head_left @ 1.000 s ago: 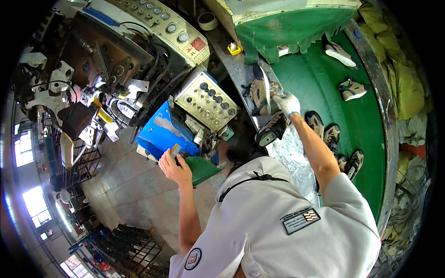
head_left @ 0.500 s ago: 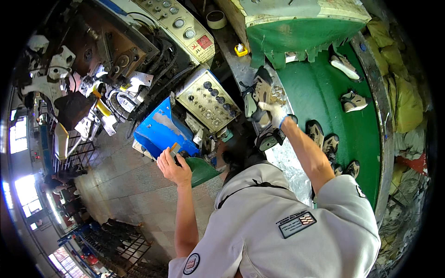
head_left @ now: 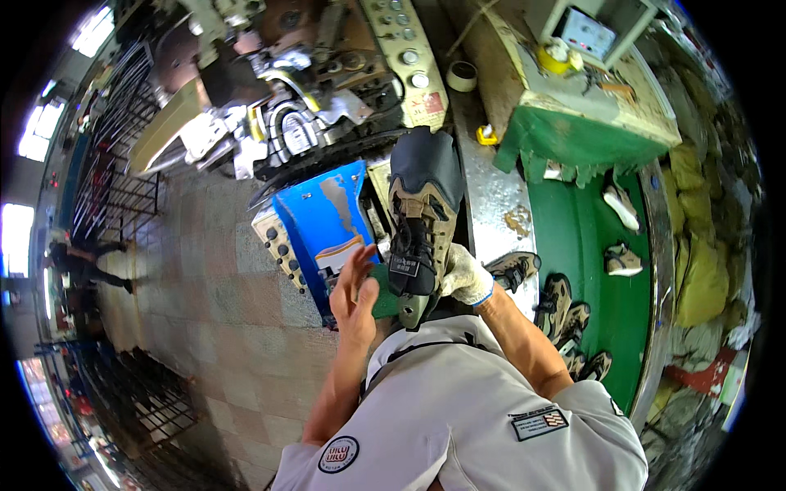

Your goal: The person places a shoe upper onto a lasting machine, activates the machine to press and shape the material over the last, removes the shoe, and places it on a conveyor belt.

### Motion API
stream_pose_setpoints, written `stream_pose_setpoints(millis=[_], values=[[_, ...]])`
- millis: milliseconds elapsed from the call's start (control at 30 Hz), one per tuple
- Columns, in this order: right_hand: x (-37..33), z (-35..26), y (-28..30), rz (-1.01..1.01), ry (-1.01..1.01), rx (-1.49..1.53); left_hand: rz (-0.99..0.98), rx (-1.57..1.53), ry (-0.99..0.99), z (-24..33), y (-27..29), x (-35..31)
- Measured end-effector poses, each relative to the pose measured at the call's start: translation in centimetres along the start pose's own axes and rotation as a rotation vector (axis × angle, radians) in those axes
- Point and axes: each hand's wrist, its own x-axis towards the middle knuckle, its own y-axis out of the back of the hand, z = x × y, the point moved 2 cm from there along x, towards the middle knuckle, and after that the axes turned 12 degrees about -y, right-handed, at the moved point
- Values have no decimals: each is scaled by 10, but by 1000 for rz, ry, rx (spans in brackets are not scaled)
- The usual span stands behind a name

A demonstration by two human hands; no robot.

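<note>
My right hand, in a white knit glove, grips a tan and black shoe upper along its right side. The shoe is held lengthwise in front of my waist, its black end pointing away. A green piece with a hole, like part of a shoe last, sticks out of its near end. My bare left hand hovers just left of the shoe, fingers stretched and apart. Beyond those fingers, a pale strip with orange and brown edges shows against a blue metal cover.
Beside my right arm, another shoe sits on the metal ledge. Several shoes lie on a green conveyor belt. Ahead left stands a machine with a control panel. A person is far left.
My right hand has brought the shoe from the ledge leftward and nearer, in front of me. My left hand has moved right, toward it, with its fingers spread. The view has turned.
</note>
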Motion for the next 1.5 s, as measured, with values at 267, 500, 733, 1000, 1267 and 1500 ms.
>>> stream_pose_setpoints(millis=[267, 500, 733, 1000, 1267, 1500], values=[[32, 9, -81, 225, 42, -524, -95, 80, 249, 23, 47, -19], [23, -5, -139, 94, 286, -1147, 351, -421, 172, -5, 123, -42], [-35, 59, -4, 720, -26, -549, 695, -112, -144, 3, 267, -45], [-135, 172, 159, 1552, -391, 105, 864, 47, -319, 48, 319, -37], [-98, 185, 254, 1852, 95, 194, 847, -82, -256, 46, 298, -19], [-79, 149, 230, 1187, 448, 609, 848, -158, -254, 57, 289, -20]])
